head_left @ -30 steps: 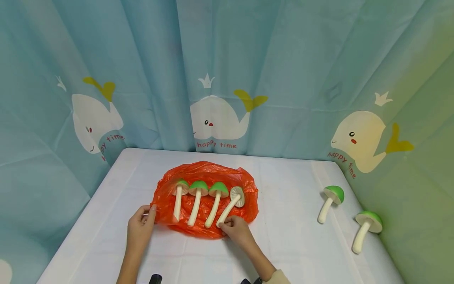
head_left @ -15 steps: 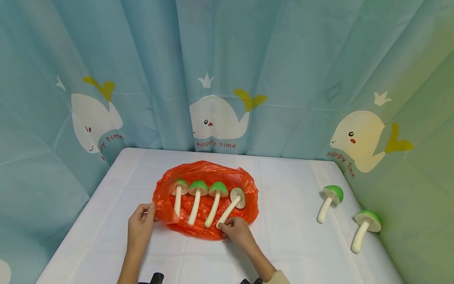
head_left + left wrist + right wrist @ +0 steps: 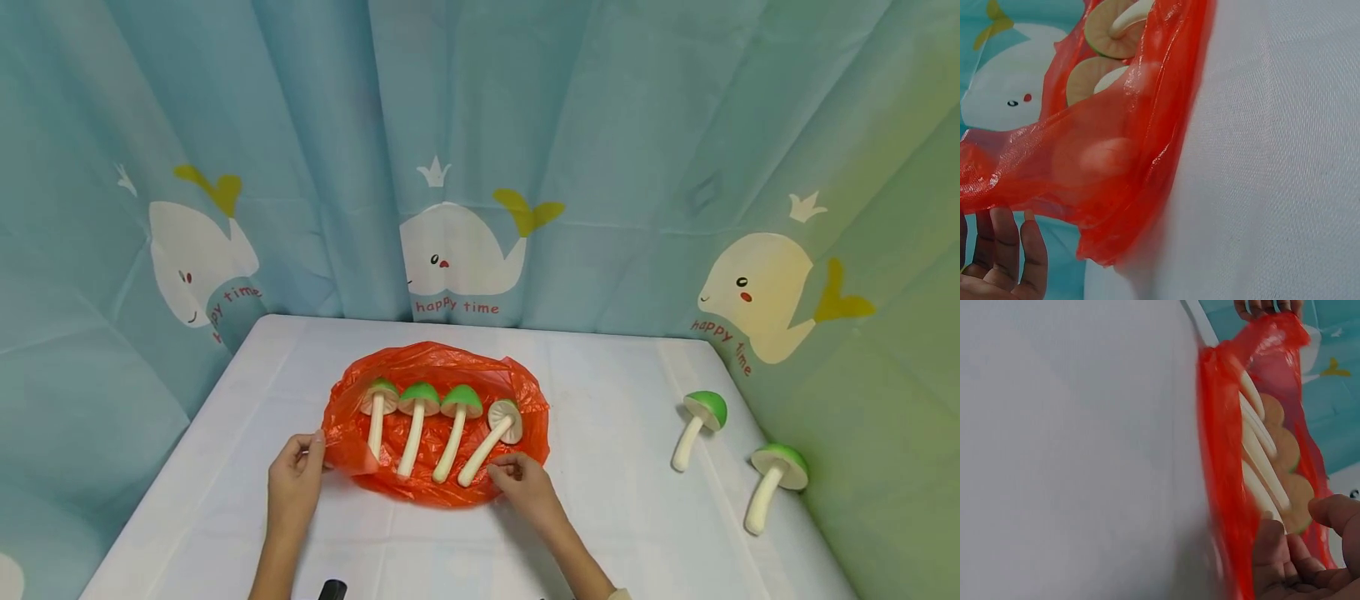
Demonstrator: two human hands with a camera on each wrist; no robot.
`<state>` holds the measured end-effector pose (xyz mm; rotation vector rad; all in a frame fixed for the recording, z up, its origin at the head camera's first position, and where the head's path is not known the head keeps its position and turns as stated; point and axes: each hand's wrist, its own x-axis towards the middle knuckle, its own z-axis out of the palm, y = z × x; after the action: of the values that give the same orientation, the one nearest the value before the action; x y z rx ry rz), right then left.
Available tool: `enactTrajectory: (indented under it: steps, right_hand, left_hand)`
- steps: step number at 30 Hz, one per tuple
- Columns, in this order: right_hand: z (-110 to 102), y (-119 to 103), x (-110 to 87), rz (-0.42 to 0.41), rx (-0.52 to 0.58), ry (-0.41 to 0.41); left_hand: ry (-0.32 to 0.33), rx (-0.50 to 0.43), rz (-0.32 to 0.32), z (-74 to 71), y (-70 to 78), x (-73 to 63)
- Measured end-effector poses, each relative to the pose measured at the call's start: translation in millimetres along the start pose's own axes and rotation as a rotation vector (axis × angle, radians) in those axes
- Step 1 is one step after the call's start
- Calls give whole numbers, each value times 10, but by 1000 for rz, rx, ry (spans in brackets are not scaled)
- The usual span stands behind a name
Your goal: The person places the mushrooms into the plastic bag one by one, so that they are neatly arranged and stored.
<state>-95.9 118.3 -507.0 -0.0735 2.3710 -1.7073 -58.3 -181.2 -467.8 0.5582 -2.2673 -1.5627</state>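
Note:
A thin red plastic bag lies spread on the white table, its mouth wide. Inside, several toy mushrooms with green caps and pale stems lie side by side; the rightmost mushroom slants, its cap underside showing. At the bag's left edge, my left hand pinches the plastic and holds it up. My right hand is at the front right rim, by the foot of the slanted stem. In the right wrist view its thumb stands apart from its fingers, beside the stem ends. Translucent plastic partly veils the leftmost mushroom.
Two more green-capped mushrooms lie on the table's right side, one mushroom farther back and one mushroom near the right edge. Blue-green curtains with whale prints enclose the table. A black object shows at the bottom edge.
My right hand has let go of the rightmost mushroom's stem and moved slightly right. That mushroom now lies in the bag. My left hand keeps holding the bag's edge.

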Motion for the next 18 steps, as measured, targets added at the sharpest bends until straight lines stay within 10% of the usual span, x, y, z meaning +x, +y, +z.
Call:
enactTrajectory:
  steps: [9,18]
  right_hand:
    - [-446,77,33,6,104,225]
    - [-1291,236,1,99,-279,511]
  left_hand:
    - [-22,-12,-3,10,-27,-4]
    - [-50,-42,41,20,-55,-4]
